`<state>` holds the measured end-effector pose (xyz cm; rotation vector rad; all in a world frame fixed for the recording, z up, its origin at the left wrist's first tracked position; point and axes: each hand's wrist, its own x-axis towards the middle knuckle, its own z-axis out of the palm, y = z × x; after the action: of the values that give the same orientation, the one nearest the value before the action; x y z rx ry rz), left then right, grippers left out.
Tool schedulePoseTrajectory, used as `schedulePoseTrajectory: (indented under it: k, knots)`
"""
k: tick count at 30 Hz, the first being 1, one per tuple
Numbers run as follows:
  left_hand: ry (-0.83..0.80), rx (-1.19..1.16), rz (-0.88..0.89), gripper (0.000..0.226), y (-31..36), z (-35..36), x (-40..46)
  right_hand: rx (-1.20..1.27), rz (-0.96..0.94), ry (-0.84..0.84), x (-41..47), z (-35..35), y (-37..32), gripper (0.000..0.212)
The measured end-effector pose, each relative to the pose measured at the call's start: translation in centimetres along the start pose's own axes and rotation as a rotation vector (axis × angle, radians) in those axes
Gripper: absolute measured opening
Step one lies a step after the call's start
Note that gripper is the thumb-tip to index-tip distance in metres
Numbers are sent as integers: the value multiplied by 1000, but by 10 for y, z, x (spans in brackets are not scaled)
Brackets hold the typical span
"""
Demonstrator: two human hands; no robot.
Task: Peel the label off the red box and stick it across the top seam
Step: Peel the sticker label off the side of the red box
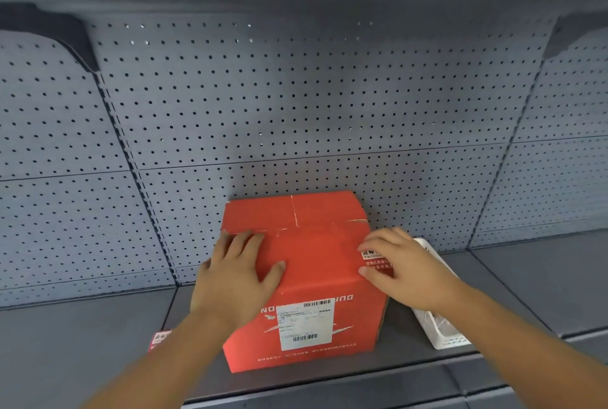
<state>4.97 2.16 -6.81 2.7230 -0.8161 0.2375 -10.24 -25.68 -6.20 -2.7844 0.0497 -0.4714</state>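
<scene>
Basically, red box [306,277] sits lower centre of the frame on a grey metal shelf [98,342], back edge close to the pegboard wall [296,96]. Left hand [233,272] lies flat on the box top, fingers spread and pressing down, holding nothing. Right hand [404,265] is at the right top edge, fingertips narrowed onto a small red-and-white label [373,257] wrapped over that edge; can't tell if a corner is lifted yet. Top seam [294,214] runs across the far part of the lid, taped or scuffed, hard to say. Bigger white shipping label [304,324] is on the front face, untouched. Box looks like stiff corrugated card, probably light, so the flat hand is needed to stop it sliding on the smooth shelf. Label looks thin and tearable; best picked at a corner and peeled slow and low. Another small red sticker [159,339] sits on the shelf at lower left, white plastic basket [437,326] just right of the box. Shelf bay otherwise bare, another shelf overhead, dim grey light.
</scene>
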Motion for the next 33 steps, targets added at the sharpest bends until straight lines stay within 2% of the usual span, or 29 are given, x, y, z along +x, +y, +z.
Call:
schedulePoseTrajectory:
  k: [14,29,33]
  knots:
    - [21,12,-1,77,0,4,-1,123,-87,-73,9,-9,28,42]
    - [16,24,-12,77,2,3,-2,-10,-154,-109,15,-20,19,40]
    - [15,31,-12,78,1,4,-2,-40,-183,-84,16,-21,19,23]
